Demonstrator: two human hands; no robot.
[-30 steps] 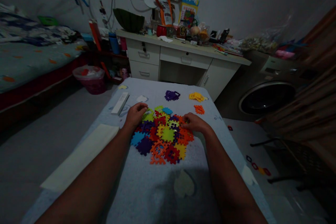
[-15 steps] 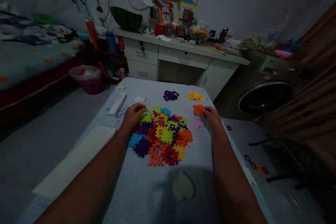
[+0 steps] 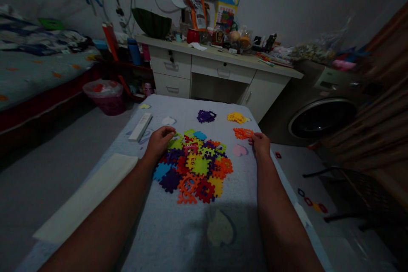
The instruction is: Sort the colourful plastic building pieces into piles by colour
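A pile of colourful plastic interlocking tiles [image 3: 200, 165] with notched edges lies in the middle of the cloth-covered table. My left hand [image 3: 160, 143] is at the pile's upper left edge, fingers closed together beside a lime green tile [image 3: 176, 143]; whether anything is pinched in them is hidden. Over to the right, my right hand [image 3: 261, 143] has its fingertips closed on the right end of some orange tiles [image 3: 242, 133] lying on the table. Behind them sit a group of yellow tiles [image 3: 236, 117] and a group of purple tiles [image 3: 206, 116].
A long white box [image 3: 140, 127] lies at the table's left, with a pale flat strip [image 3: 89, 197] nearer me. Beyond the table stand a cluttered white desk [image 3: 172, 68] and a washing machine [image 3: 321, 106]. A lined bin [image 3: 105, 97] is on the floor.
My right hand has moved slightly right and down, and the orange patch beside it now spreads wider to the right. My left hand stays at the pile's edge.
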